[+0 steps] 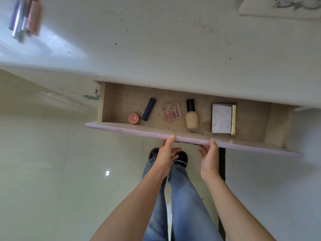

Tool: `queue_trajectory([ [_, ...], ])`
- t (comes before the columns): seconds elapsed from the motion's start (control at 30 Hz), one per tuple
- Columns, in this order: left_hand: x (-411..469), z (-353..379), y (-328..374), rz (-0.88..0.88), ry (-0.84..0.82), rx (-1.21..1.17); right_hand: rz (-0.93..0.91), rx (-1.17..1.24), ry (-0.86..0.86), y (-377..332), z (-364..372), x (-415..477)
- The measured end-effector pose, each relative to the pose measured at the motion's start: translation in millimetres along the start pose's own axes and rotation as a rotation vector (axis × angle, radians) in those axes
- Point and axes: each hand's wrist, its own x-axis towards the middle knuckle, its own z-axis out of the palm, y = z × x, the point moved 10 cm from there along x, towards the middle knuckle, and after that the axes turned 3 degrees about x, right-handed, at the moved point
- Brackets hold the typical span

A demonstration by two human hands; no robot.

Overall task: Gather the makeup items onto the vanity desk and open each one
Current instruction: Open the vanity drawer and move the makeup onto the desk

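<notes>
Fingertips of the left hand [165, 154] and right hand [209, 160] are laid, loosely extended, against the near lip of the open drawer [121, 128]; nothing is grasped. Contents, left to right, none yet on the vanity desk [156, 40]: orange pot [133, 118], dark blue lipstick [148, 109], eyeshadow palette [172, 111], foundation bottle [191, 117], marbled compact [221, 118], gold tube [233, 119] touching the compact's right side.

Step judged: gathering not begun; each piece is to be lifted onto the desk, then opened.

Blurred tubes [26, 18] at the far left cannot be identified. Any drawer handle is hidden.
</notes>
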Motion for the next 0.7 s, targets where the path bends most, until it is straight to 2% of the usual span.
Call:
queue_trajectory([
  [0.17, -10, -1, 2, -0.013, -0.002, 0.051, 0.008, -0.033, -0.01, -4, 2, -6],
  [0.37, -36, -19, 17, 0.007, 0.032, 0.216, 0.044, -0.206, 0.009, 3, -1, -25],
  [0.53, -69, -42, 41, 0.063, 0.044, 0.302, 0.093, -0.398, -0.145, 8, 13, -52],
  [0.7, -98, -61, 78, 0.19, 0.131, 0.329, -0.033, -0.48, -0.289, -30, 25, -76],
])
